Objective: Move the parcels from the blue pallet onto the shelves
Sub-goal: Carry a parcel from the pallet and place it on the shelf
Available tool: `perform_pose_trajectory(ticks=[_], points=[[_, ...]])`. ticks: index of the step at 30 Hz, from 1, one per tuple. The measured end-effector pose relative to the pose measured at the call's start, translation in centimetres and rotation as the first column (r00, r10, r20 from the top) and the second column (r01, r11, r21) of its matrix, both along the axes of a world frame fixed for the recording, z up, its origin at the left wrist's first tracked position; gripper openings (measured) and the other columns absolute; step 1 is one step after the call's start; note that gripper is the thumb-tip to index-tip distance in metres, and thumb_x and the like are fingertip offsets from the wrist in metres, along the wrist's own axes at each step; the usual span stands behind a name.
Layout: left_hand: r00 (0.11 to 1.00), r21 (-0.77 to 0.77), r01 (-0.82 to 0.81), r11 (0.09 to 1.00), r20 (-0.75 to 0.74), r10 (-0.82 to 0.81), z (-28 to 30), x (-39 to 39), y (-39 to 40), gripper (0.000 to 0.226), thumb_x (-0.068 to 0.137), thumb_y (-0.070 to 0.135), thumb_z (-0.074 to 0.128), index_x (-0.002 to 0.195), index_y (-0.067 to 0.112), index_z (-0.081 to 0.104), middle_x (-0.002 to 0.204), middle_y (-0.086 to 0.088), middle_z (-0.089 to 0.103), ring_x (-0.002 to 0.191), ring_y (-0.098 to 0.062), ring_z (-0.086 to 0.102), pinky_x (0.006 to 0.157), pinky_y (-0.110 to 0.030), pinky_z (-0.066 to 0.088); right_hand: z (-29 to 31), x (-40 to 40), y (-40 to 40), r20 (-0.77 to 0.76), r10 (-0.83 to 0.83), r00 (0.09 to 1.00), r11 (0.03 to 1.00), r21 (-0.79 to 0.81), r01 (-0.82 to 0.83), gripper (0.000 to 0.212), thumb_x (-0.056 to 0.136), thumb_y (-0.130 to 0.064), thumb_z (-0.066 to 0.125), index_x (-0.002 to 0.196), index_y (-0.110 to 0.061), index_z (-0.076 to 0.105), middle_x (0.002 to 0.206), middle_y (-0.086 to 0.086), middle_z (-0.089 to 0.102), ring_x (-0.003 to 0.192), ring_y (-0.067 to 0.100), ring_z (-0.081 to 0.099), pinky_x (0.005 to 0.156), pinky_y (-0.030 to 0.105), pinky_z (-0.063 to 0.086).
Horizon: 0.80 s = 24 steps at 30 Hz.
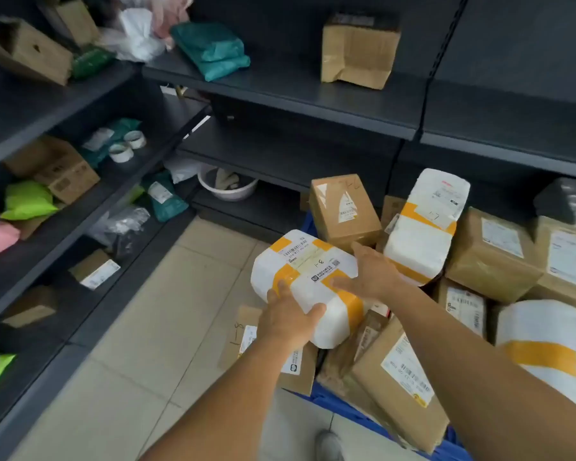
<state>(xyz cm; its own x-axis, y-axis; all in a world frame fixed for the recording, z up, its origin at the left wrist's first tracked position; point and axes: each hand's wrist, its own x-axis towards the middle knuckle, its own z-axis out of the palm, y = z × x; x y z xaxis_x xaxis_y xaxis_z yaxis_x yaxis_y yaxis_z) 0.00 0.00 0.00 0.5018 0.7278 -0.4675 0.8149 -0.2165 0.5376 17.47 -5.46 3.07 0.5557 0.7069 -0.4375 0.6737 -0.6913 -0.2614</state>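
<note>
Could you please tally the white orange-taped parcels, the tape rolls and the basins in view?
white parcels: 3
tape rolls: 2
basins: 1
Total: 6

Orange-taped white parcel [308, 261] tilted above brown boxes [399, 377] on blue pallet [346, 410]

Beige tiled floor [140, 327]; dark grey metal shelves [296, 98] meeting at corner; even light.
</note>
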Motion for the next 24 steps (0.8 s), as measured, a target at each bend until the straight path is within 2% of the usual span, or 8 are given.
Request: perform_pose_trajectory(ticks=[3,7,10,12,20,24], points=[[0.985,-0.148,-0.171,0.974,0.009,0.174,-0.7,1.4,-0.9,0.106,0.077,0.063,0.059,0.152,0.029,-0.007,0.150,-0.009,0.023,0.129,-0.033,0.041,0.096,-0.044,0.047,-0.9,1.8,0.3,-0.064,0.061,0.996,0.998,-0.031,-0.063,0.104,0.078,-0.066,0.062,0.154,-0.019,0.008,0.158,0.004,0.022,0.144,0.026,0.022,0.116,0.043,0.024],[0.919,-0.279,-0.348,0.895,0.085,0.384,-1.6,2.6,-2.0,0.114,0.073,0.057,0.070,0.152,0.029,-0.008,0.153,-0.011,0.024,0.131,-0.032,0.041,0.099,-0.040,0.043,-2.3,3.3,0.3,-0.221,0.063,0.973,0.995,-0.056,-0.077,0.108,0.075,-0.066,0.065,0.153,-0.025,0.003,0.157,0.005,0.021,0.141,0.028,0.027,0.112,0.044,0.030],[0.885,-0.288,-0.401,0.870,0.124,0.449,-1.9,3.2,-2.8,0.109,0.077,0.052,0.071,0.152,0.026,-0.004,0.150,-0.010,0.030,0.131,-0.030,0.041,0.097,-0.038,0.041,-3.0,3.9,-0.2,-0.330,0.056,0.942,0.998,-0.008,-0.062,0.101,0.075,-0.062,0.069,0.151,-0.028,0.011,0.151,0.003,0.029,0.134,0.026,0.035,0.103,0.038,0.035],[0.874,-0.277,-0.416,0.866,0.140,0.465,-1.8,3.5,-3.4,0.105,0.077,0.051,0.070,0.153,0.025,0.001,0.149,-0.010,0.031,0.132,-0.029,0.039,0.099,-0.038,0.041,-3.2,4.0,-0.3,-0.327,0.068,0.942,0.998,0.019,-0.065,0.099,0.074,-0.062,0.069,0.151,-0.030,0.014,0.150,0.004,0.030,0.133,0.026,0.036,0.101,0.037,0.036],[0.820,-0.224,-0.499,0.837,0.191,0.540,-0.6,3.2,-4.5,0.104,0.076,0.048,0.074,0.152,0.032,0.005,0.151,-0.004,0.026,0.136,-0.026,0.034,0.103,-0.036,0.037,-1.7,3.7,-1.3,-0.301,0.100,0.948,0.995,0.033,-0.095,0.106,0.070,-0.066,0.070,0.150,-0.037,0.008,0.145,0.008,0.026,0.128,0.033,0.038,0.102,0.046,0.042],[0.796,-0.171,-0.518,0.838,0.262,0.546,1.3,2.3,-4.4,0.107,0.065,0.052,0.076,0.150,0.038,0.012,0.145,-0.002,0.035,0.131,-0.024,0.041,0.101,-0.040,0.044,-0.3,2.7,-1.4,-0.283,0.138,0.949,0.987,0.116,-0.109,0.108,0.071,-0.065,0.070,0.150,-0.038,0.002,0.145,0.007,0.023,0.130,0.034,0.035,0.105,0.049,0.037]])
